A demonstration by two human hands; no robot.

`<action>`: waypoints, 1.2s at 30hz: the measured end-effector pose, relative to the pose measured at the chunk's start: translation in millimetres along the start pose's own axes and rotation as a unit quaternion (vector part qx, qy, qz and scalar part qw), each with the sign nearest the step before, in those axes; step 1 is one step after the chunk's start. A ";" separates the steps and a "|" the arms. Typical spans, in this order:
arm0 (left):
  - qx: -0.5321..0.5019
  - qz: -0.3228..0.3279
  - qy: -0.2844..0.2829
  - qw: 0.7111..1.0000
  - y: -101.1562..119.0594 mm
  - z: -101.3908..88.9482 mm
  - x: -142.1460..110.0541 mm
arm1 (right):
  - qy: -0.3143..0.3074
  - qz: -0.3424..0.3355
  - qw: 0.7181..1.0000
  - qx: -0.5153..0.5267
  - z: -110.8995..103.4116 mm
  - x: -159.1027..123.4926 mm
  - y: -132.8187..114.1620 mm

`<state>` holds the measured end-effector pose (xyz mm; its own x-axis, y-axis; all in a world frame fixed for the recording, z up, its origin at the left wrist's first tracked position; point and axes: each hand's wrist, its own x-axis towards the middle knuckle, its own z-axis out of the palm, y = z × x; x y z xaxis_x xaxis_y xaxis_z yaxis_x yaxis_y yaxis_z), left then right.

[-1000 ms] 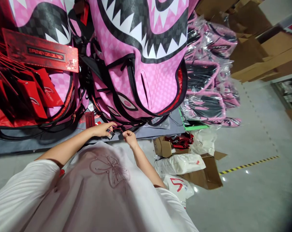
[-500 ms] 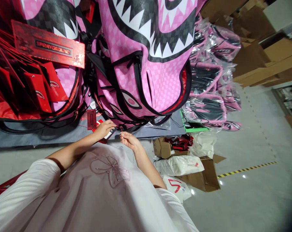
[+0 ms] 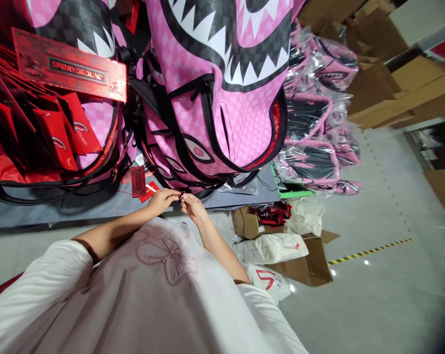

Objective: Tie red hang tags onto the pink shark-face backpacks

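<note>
From my end I see both bare hands close together at the near edge of the grey table. The left hand and the right hand each have thumb and fingers pinched, tips almost meeting over what looks like a thin cord; it is too small and dark for me to be sure. I judge it light, limp and easy to lose, best taken near its ends between fingertip and thumb.

The pink backpack sits on the table just beyond the fingertips, its black straps hanging toward them; I can't tell whether the fingers touch it. To me it looks bulky but soft, with a smooth, perhaps slightly slippery face, so I would hold it by a strap or the carry handle rather than the panel.

A dark red tag and a red card lie near the left hand, on its outer side, flat and probably stiff, easiest lifted by an edge.
</note>
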<state>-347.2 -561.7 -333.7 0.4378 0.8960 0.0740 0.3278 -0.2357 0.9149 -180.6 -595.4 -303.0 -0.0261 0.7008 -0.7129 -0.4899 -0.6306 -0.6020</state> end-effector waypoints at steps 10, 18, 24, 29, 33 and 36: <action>-0.066 -0.114 -0.004 0.991 5.9 -0.7 4.0 | 0.095 -0.128 0.982 -0.101 15.0 7.8 19.3; 0.132 -0.146 -0.081 0.977 20.2 -2.3 3.4 | 0.192 -0.204 0.935 -0.216 17.0 20.2 35.0; 0.121 -0.159 -0.089 0.976 22.3 -1.9 6.0 | 0.177 -0.255 0.916 -0.252 11.8 22.9 35.5; 0.118 -0.183 -0.096 0.971 25.4 -2.3 8.0 | 0.176 -0.273 0.902 -0.283 11.2 20.6 35.0; 0.124 -0.207 -0.100 0.965 26.3 -2.0 11.2 | 0.173 -0.273 0.894 -0.310 12.6 17.8 34.3; 0.132 -0.207 -0.108 0.963 24.5 -2.3 12.9 | 0.173 -0.265 0.894 -0.318 14.2 16.3 33.7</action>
<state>-335.4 -555.1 -309.4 0.3783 0.8416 -0.3855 0.7005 0.0119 0.7135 -209.9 -600.5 -329.9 0.3870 0.8820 -0.2688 0.2437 -0.3790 -0.8927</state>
